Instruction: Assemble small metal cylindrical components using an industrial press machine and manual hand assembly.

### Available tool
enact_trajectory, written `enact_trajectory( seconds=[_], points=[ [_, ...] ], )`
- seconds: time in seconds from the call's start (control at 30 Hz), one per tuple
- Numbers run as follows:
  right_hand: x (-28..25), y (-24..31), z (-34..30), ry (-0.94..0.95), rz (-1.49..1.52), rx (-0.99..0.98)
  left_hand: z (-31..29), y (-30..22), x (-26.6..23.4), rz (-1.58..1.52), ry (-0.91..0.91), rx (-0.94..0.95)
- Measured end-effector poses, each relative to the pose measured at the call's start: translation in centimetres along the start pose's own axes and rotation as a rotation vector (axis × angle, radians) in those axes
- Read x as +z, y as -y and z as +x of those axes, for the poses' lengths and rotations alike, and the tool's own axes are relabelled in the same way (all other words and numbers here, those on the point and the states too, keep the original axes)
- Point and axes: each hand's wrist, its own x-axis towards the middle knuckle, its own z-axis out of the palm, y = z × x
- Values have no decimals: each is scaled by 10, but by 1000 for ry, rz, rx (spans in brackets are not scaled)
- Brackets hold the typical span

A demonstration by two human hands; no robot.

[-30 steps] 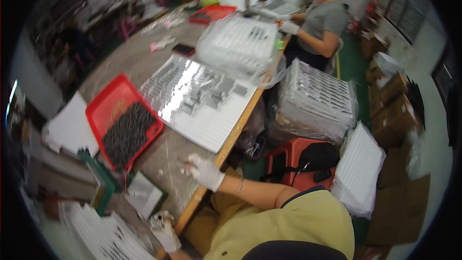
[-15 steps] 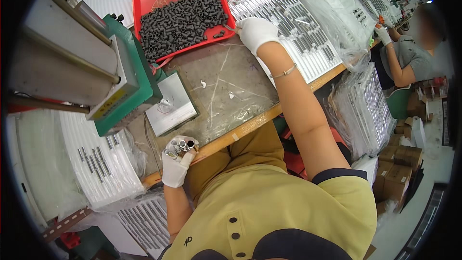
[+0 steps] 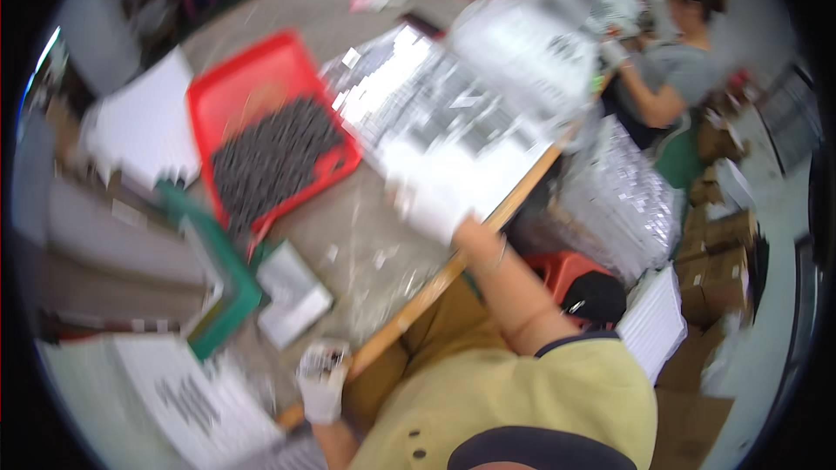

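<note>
My left hand (image 3: pixel 320 396), in a white glove, is closed around a small bundle of short metal tubes (image 3: pixel 326 360) at the table's front edge; blur hides their detail. My right hand (image 3: pixel 431 211), also gloved, hovers over the table between the red tray and the white tray of tubes. Its fingers are smeared by motion, so whether they hold anything is hidden. A heap of small black tubular fittings (image 3: pixel 274 157) fills the near part of the red tray (image 3: pixel 248 74). Rows of metal tubes lie on the white ridged tray (image 3: pixel 427 161) beyond my right hand.
A green-framed press (image 3: pixel 228 296) stands at left, with a flat metal block (image 3: pixel 294 296) beside it. Another white tray with tubes (image 3: pixel 165 383) lies lower left. Plastic-wrapped trays (image 3: pixel 614 200) and a red stool (image 3: pixel 557 274) are at right. A co-worker (image 3: pixel 666 78) sits far right.
The whole view has swung and blurred. My right hand has drawn back from the red tray's corner toward the table's front edge. My left hand still holds the tubes.
</note>
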Motion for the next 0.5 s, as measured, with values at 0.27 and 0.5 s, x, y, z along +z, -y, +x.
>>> enact_trajectory(
  seconds=[0.27,0.5],
  points=[
    [-31,25,-137,210,430,439,-11,-44,20,-78,216,-143],
    [0,12,-139,-92,414,292,10,-68,84,-26,264,66]
  ],
)
